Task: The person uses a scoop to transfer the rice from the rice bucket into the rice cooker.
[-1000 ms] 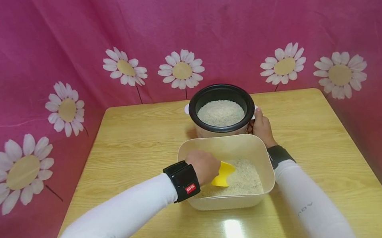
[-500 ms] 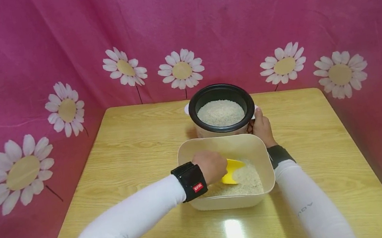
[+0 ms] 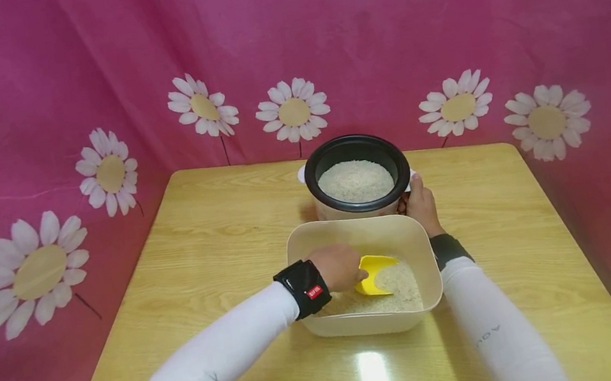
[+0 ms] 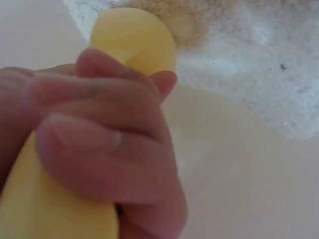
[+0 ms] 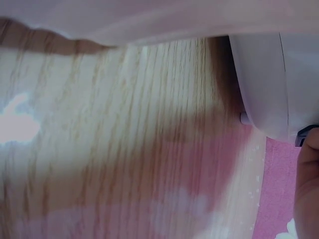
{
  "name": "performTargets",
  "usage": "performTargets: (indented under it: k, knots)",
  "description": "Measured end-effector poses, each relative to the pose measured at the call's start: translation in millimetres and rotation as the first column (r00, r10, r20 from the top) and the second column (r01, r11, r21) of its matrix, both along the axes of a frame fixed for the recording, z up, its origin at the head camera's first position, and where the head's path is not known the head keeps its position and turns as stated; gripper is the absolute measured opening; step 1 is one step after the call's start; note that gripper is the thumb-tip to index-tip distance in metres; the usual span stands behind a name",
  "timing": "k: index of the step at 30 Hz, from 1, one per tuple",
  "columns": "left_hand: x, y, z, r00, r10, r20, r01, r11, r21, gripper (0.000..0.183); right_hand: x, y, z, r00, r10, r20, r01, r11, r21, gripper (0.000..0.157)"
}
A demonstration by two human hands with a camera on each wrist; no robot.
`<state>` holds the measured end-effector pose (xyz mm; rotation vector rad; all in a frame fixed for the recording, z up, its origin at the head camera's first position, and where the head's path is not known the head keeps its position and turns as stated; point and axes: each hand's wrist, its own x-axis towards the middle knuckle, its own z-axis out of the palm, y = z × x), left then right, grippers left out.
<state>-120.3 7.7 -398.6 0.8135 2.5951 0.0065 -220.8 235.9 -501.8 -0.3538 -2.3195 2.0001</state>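
In the head view my left hand (image 3: 339, 268) reaches into a cream plastic bin (image 3: 357, 229) and grips a yellow scoop (image 3: 370, 267). The scoop's blade dips into loose rice (image 3: 407, 290) at the bin's bottom, facing right. Seen from the left wrist, curled fingers (image 4: 114, 144) wrap the scoop's handle. My right hand (image 3: 422, 208) holds the right side of a pale electric cooker (image 3: 337, 213), by its white handle; its fingers are partly hidden. The cooker's black inner pot (image 3: 313, 186) contains a mound of white rice (image 3: 356, 180).
Everything stands on a wood-grain table (image 3: 219, 240). The bin is right in front of the cooker. A pink curtain (image 3: 355, 36) with printed daisies closes off the back and both sides. The right wrist view catches the cooker's side (image 5: 264, 84) and bare tabletop.
Inside the bin, my left hand has moved rightward, pushing the scoop along through the rice. My right hand has kept its place at the cooker.
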Motion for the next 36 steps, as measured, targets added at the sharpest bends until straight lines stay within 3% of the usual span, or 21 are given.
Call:
performTargets:
  k: [9, 16, 20, 27, 36]
  knots:
    - [-9.5, -13, -4.0, 0.982, 0.039, 0.187, -0.057, 0.994, 0.09, 0.047, -0.3, -2, -2.2, 0.999, -0.011, -0.053, 0.012, 1.0, 0.014, 0.079]
    - [-13.0, -20, -6.2, 0.99, -0.016, 0.138, 0.004, 0.996, 0.088, 0.05, -0.1, -3, -2.9, 0.998, -0.012, -0.056, 0.014, 0.999, 0.048, 0.079]
    - [-15.0, -20, -6.6, 0.988, -0.009, 0.152, -0.004, 0.996, 0.084, 0.053, -0.5, -1, 0.4, 1.0, 0.003, -0.01, -0.003, 0.999, 0.039, 0.077]
    - [-20.2, -19, -11.0, 0.959, 0.055, 0.276, -0.089, 0.99, 0.112, 0.051, -1.7, 1, -1.5, 0.999, -0.015, -0.034, 0.016, 0.999, 0.045, 0.079]
    - [-21.6, -21, -12.7, 0.954, 0.106, 0.281, -0.139, 0.985, 0.099, 0.055, -1.0, -3, -3.1, 0.997, -0.014, -0.077, 0.017, 0.999, 0.032, 0.077]
